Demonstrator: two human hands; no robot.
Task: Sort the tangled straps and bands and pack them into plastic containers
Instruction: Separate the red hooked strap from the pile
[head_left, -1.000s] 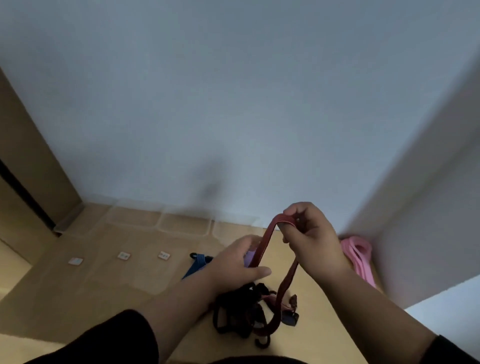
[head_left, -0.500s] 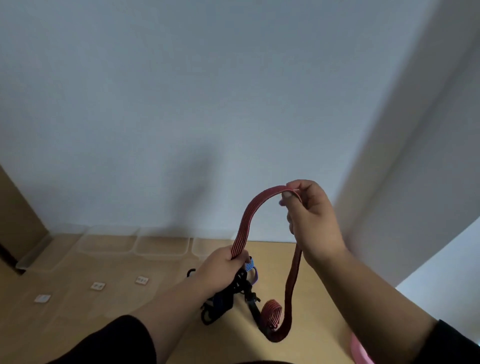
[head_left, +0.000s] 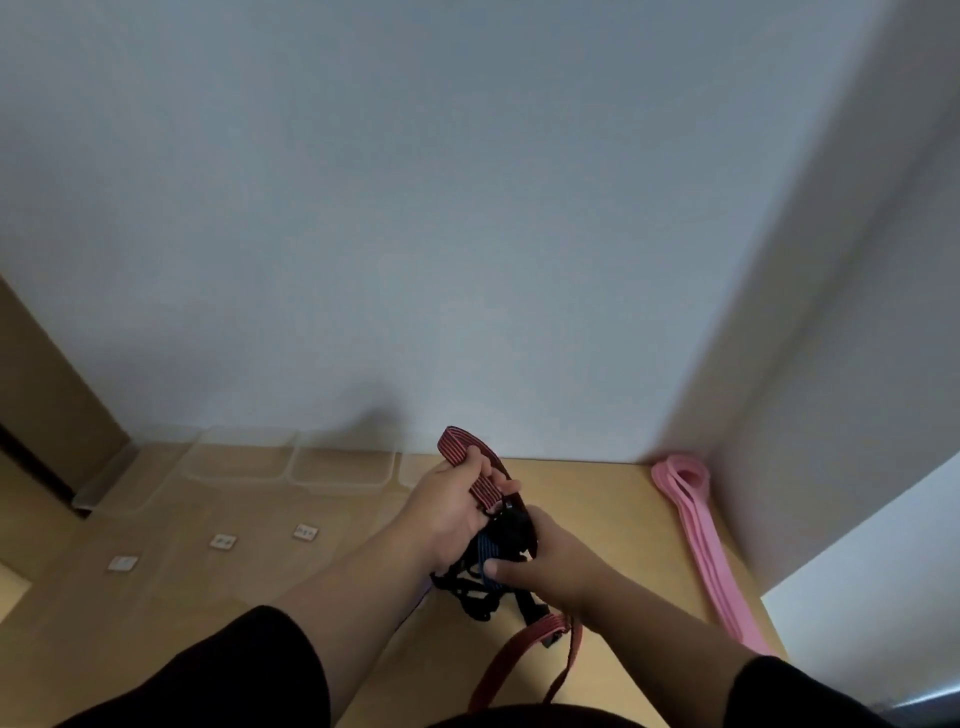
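The left hand (head_left: 452, 512) was curled around the red striped strap (head_left: 470, 470), with the thumb pressing it against the fingers; a folded loop of the strap stood out above the hand, toward 12 o'clock. The rest of this strap came out below the hands and hung down toward 6 o'clock, out of the lower edge of the view. The right hand (head_left: 540, 558) was at 4 o'clock from the left hand, touching it, and its fingers and thumb gripped the tangled bundle of black and blue straps (head_left: 491, 569). Part of this bundle hung below both hands, just above the wooden table (head_left: 260, 571).

A pink band (head_left: 696, 525) lay on the table at 3 o'clock from the hands, well apart, along the white wall (head_left: 467, 208). A row of clear plastic containers (head_left: 340, 467) stood at 10 o'clock, against the wall. 3 small white labels (head_left: 223, 541) lay on the table in front of them.
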